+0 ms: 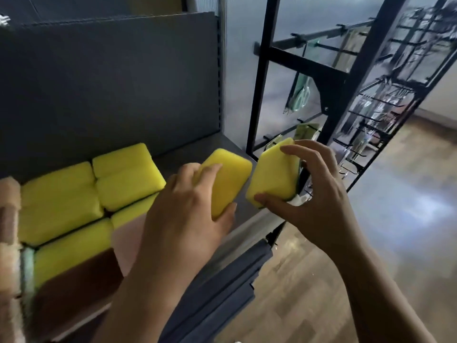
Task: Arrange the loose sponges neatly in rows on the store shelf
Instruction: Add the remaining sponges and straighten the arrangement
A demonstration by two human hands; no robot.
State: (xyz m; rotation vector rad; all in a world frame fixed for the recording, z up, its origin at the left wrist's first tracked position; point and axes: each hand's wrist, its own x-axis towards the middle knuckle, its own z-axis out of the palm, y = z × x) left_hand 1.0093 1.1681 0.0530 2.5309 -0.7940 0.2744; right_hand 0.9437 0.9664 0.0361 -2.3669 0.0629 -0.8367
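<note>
My left hand (183,214) grips a yellow sponge (228,179) over the right part of the grey shelf (197,149), fingers on top and thumb at its near end. Beside it, my right hand (314,194) holds a second yellow sponge (273,177) with a green scouring side, tilted, just past the shelf's right end. Several yellow sponges (99,191) lie in rows on the shelf's left part.
Brown and pale sponges (10,219) sit at the far left edge. A grey back panel (111,82) closes the shelf behind. A black metal rack (346,100) with hooks and hanging goods stands to the right. Wooden floor (371,243) lies below.
</note>
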